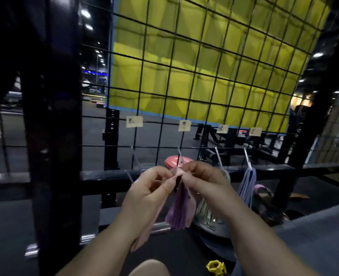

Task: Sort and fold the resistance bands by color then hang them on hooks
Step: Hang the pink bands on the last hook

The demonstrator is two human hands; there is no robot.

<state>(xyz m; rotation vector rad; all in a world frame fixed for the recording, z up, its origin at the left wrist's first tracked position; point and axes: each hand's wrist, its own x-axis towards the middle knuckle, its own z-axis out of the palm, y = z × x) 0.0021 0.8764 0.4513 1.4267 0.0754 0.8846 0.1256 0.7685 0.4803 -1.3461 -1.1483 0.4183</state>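
Both hands meet right in front of the wire grid (202, 80). The left hand (150, 188) and the right hand (202, 180) each pinch the top of a pink band (177, 172) between thumb and curled fingers, with the folded edge stretched tight between them. That looks like a way to hold the loop open so it can slip over a prong.

The second hook (180, 156) pokes out just above and beyond the knuckles, and it seems to be the target. Below the pinch hangs a purple bundle (179, 211). I can't tell whether it is already on the hook or only held. One loose pink tail (144, 226) trails down along the left wrist.

Far right, the lavender bands (248, 184) are already draped on their own hook (247, 158). A pale bunch (204, 210) hangs half hidden behind the right hand.

Paper labels (184, 125) sit above each prong, presumably marking the colours. The leftmost hook (134, 156) looks bare. Near the bottom edge lies a yellow bundle (216, 267), probably waiting its turn.
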